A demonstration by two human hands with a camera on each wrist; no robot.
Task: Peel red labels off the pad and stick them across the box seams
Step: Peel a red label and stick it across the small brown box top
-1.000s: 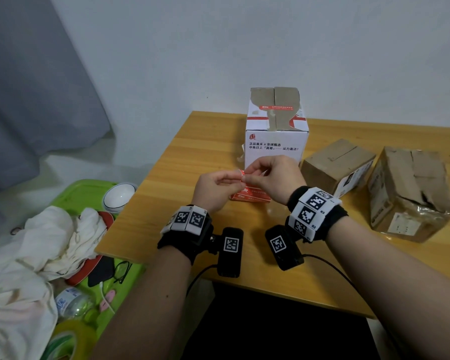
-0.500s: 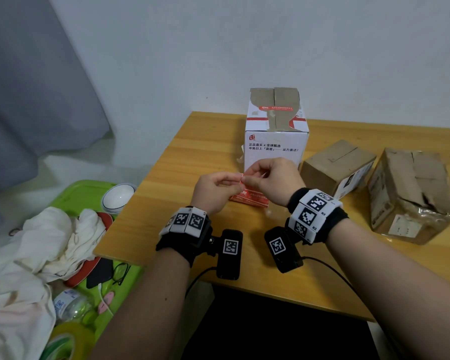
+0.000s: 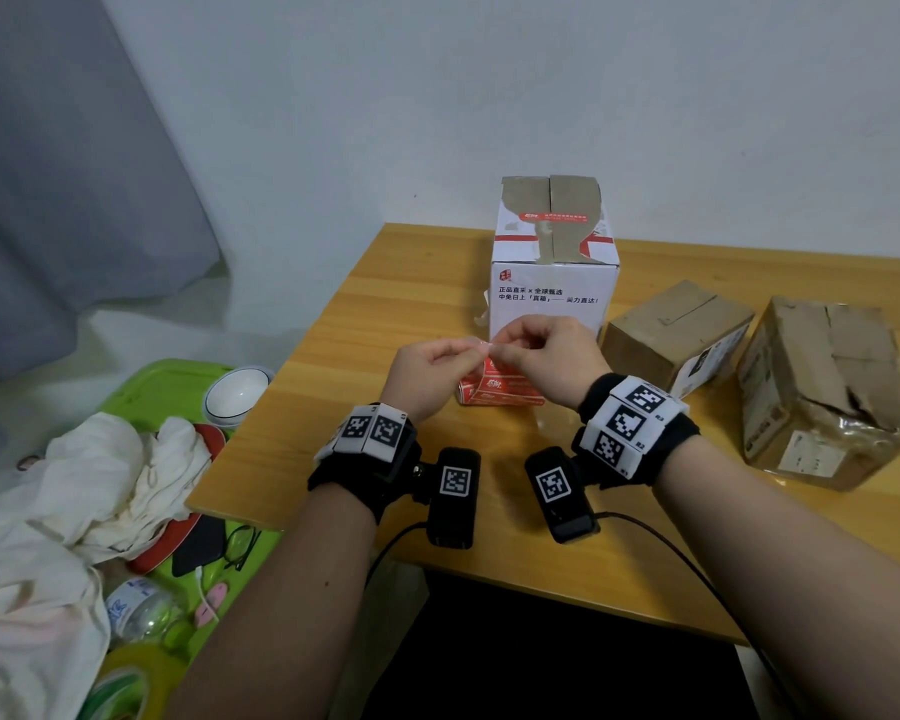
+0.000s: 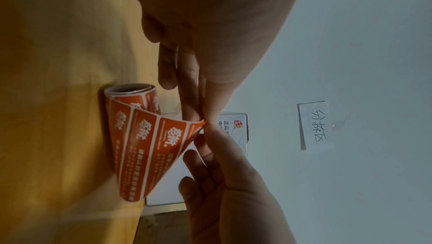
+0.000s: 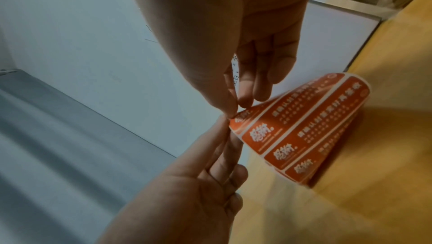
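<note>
The red label pad (image 3: 500, 393) lies curled on the wooden table (image 3: 385, 314), in front of the tall white box (image 3: 552, 293). One corner of its top sheet (image 4: 149, 137) (image 5: 301, 126) is lifted off the table. My left hand (image 3: 476, 349) (image 4: 198, 116) and my right hand (image 3: 500, 349) (image 5: 233, 109) meet at that corner, and each pinches it between thumb and forefinger. Whether a label has come away from the backing is hidden by the fingertips. A red label (image 3: 552, 216) lies across the white box's top seam.
Two brown cardboard boxes (image 3: 676, 335) (image 3: 822, 387) stand on the table to the right. Left of the table, low down, a green tray (image 3: 172, 387) holds a white bowl (image 3: 237, 394), cloth and small items. A paper note (image 4: 315, 124) hangs on the wall.
Both hands stay at the pad's lifted corner; only the fingertips have shifted slightly.
</note>
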